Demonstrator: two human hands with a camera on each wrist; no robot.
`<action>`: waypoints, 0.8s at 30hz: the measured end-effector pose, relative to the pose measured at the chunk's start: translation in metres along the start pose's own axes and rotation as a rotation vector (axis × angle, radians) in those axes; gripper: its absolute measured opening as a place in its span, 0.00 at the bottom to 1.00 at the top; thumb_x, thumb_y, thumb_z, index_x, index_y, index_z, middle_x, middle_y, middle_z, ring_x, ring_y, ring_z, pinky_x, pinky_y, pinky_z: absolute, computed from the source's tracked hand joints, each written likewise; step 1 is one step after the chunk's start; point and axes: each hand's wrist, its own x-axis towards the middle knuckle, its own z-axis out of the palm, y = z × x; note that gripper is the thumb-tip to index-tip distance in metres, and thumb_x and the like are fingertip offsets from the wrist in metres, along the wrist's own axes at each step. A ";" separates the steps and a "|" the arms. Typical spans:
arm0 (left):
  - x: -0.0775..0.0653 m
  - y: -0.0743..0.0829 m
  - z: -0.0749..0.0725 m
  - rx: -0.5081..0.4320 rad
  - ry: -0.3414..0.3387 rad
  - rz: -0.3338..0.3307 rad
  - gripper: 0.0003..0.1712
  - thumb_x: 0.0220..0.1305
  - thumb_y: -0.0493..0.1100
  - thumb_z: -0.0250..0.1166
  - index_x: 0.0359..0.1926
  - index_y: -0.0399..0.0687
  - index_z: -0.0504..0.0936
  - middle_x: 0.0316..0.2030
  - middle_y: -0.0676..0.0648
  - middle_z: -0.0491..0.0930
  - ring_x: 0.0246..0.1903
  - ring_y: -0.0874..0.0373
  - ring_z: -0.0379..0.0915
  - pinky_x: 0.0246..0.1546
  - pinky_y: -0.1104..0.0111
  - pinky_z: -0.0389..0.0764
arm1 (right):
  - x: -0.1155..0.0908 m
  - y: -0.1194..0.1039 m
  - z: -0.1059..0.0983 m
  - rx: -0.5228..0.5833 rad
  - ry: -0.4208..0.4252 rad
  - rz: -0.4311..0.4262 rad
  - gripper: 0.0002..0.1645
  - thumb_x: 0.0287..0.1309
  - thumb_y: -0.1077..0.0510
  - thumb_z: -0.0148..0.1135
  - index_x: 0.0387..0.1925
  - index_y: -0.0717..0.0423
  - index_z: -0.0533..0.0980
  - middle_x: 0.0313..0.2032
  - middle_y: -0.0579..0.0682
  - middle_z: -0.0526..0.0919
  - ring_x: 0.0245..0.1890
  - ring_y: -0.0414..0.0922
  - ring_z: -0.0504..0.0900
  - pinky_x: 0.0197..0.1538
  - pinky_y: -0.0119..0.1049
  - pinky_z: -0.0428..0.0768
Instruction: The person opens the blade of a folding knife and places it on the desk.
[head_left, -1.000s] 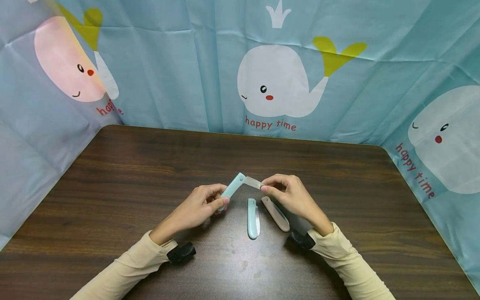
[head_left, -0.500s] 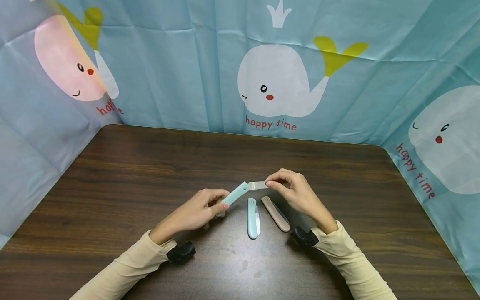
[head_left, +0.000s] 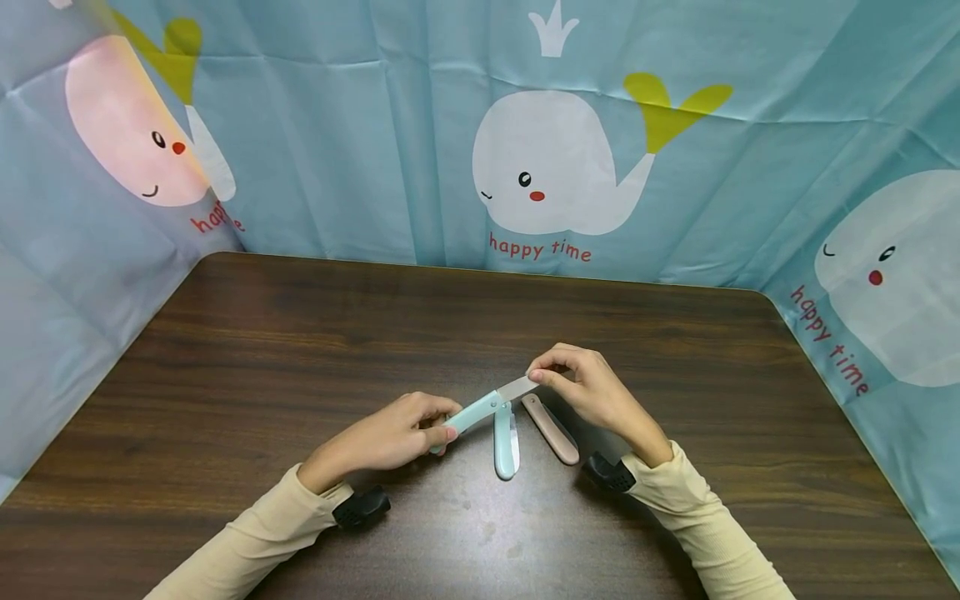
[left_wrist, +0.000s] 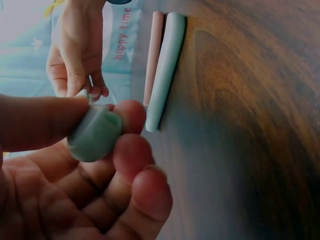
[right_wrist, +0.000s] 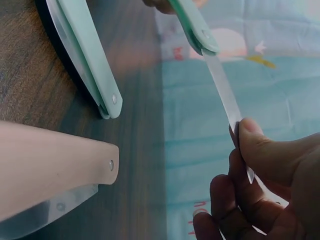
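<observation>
My left hand (head_left: 401,429) grips the mint-green handle of a folding knife (head_left: 477,410), thumb on one side and fingers on the other. The knife's blade (right_wrist: 223,90) is swung out nearly in line with the handle. Thumb and fingers of my right hand (head_left: 581,387) pinch that blade near its tip. Below the held knife lies a second mint-green folding knife (head_left: 504,446), its blade folded in; the held handle covers its top end in the head view. To its right is a pinkish-beige folding knife (head_left: 551,431), also folded.
Everything is over a dark wood-grain table (head_left: 315,325). A blue curtain (head_left: 330,150) with whale prints hangs behind the table and along its sides. Each wrist wears a black camera; the left wrist camera (head_left: 362,507) sits just above the tabletop.
The blade has swung outward from a sharp bend to almost straight with the handle. My left hand has lowered slightly toward the table. The two folded knives have not moved.
</observation>
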 end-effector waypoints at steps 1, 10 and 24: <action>0.000 -0.001 0.000 0.000 -0.004 0.000 0.08 0.71 0.37 0.55 0.36 0.42 0.80 0.23 0.54 0.76 0.19 0.69 0.63 0.20 0.76 0.65 | 0.000 0.001 0.001 0.000 -0.004 0.002 0.04 0.63 0.59 0.65 0.36 0.53 0.85 0.35 0.45 0.86 0.35 0.35 0.78 0.39 0.32 0.78; -0.001 -0.002 -0.002 0.008 0.037 -0.036 0.08 0.72 0.38 0.55 0.40 0.42 0.81 0.24 0.48 0.79 0.19 0.67 0.66 0.19 0.73 0.71 | 0.003 0.001 0.002 0.032 0.016 0.050 0.07 0.64 0.57 0.64 0.40 0.54 0.85 0.38 0.48 0.87 0.37 0.40 0.80 0.41 0.32 0.79; -0.001 -0.006 -0.003 -0.078 0.141 -0.099 0.11 0.73 0.39 0.56 0.51 0.38 0.76 0.31 0.44 0.82 0.19 0.62 0.69 0.18 0.72 0.72 | 0.020 0.007 -0.004 0.076 0.003 0.090 0.10 0.65 0.56 0.64 0.44 0.57 0.84 0.36 0.52 0.87 0.28 0.38 0.75 0.34 0.30 0.74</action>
